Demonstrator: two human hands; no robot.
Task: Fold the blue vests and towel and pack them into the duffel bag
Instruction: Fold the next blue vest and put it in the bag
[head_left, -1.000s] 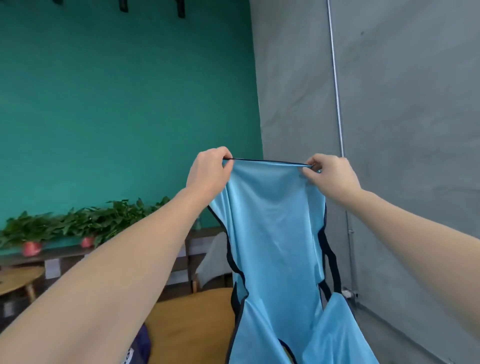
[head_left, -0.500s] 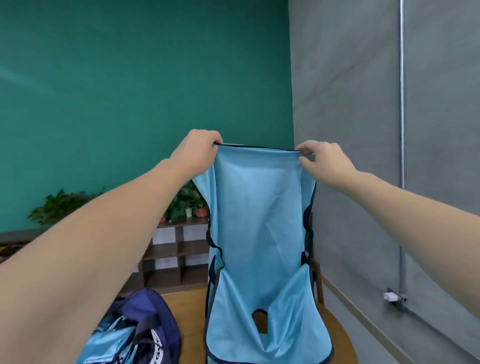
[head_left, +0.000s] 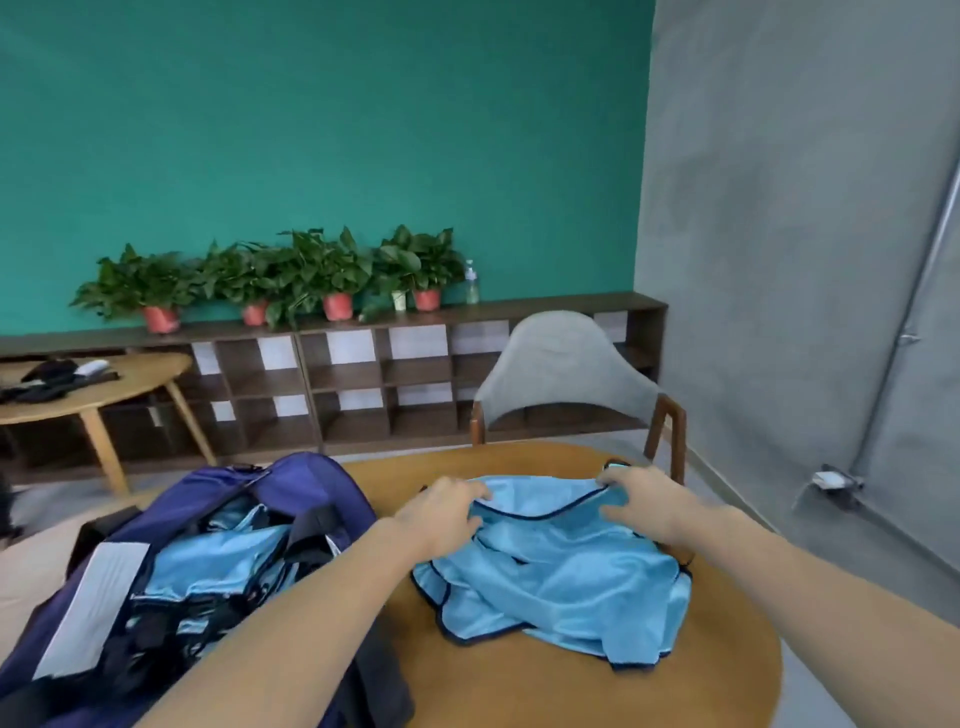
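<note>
Vest down on the round wooden table, both hands at its top edge.
The navy duffel bag (head_left: 218, 561) gapes open with shiny blue fabric inside; beside it the left hand (head_left: 441, 506) and right hand (head_left: 641, 499) pinch the rumpled, dark-trimmed blue vest (head_left: 561, 577) lying on the table (head_left: 571, 691).

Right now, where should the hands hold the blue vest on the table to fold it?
Probably stay at the far dark-trimmed edge of the blue vest, coming from above at its two corners, where the left hand and right hand already grip. The rest lies rumpled toward you.
</note>
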